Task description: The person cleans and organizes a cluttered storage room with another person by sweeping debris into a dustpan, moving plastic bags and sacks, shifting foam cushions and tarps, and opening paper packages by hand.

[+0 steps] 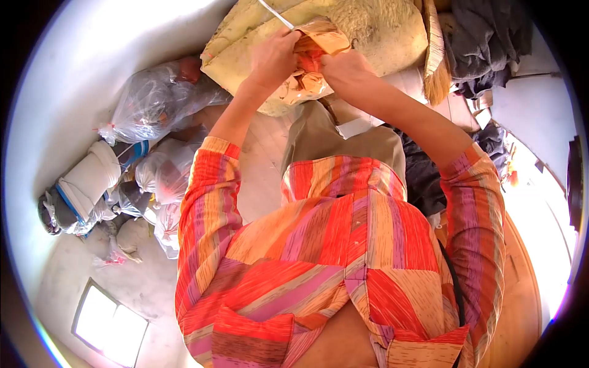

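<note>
Both of my hands are raised in front of me, gripping a crumpled orange-tan piece of cloth (326, 38) with brighter orange-red inside its folds. My left hand (274, 59) is closed on the left edge, beside a thin white strip (276, 13) that runs up out of view. My right hand (345, 69) is closed on the right edge, its fingertips partly hidden by the folds. Beyond the cloth lies a large yellow foam-like pad (386, 27) with dark stains. I cannot make out whether the cloth is a garment or a bag.
Stuffed clear plastic bags (153, 101) and a white container (92, 178) lie along the left wall. At the right are a straw broom (437, 80) and a heap of dark clothes (485, 40). A bright window (110, 322) shows at lower left.
</note>
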`<state>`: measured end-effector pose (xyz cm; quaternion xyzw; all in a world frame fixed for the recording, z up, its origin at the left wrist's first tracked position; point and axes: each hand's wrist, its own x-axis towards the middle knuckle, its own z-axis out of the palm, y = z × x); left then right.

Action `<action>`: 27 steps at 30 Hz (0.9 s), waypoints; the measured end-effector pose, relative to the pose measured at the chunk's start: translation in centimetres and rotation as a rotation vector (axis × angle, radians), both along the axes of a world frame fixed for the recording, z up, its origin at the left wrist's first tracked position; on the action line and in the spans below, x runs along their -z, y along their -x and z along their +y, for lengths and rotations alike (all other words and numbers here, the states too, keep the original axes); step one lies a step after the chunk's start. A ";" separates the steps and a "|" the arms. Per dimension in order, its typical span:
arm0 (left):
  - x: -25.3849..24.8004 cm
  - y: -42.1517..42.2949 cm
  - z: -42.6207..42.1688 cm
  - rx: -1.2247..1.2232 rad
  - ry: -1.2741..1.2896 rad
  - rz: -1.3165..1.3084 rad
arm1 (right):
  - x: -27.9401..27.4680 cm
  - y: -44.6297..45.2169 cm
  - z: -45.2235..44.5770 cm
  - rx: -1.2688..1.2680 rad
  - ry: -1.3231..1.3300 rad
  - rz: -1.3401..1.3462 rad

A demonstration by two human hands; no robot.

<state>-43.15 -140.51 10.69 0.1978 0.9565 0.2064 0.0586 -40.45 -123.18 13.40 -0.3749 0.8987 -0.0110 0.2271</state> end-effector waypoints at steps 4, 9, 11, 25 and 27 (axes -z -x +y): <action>0.2 0.0 1.1 0.055 -0.083 0.004 | 0.5 -0.1 1.2 0.052 -0.162 -0.035; -0.6 1.9 2.6 0.030 -0.098 -0.054 | -1.6 2.6 1.6 0.212 -0.165 0.080; -1.8 2.6 2.9 0.016 -0.107 -0.047 | -0.6 3.8 1.6 0.203 -0.166 0.096; 3.8 0.6 -1.5 -0.017 -0.179 0.005 | 11.0 4.0 -7.6 0.393 -0.342 -0.050; 4.3 0.1 -1.7 -0.007 -0.187 0.012 | 11.5 3.9 -8.0 0.313 -0.458 -0.090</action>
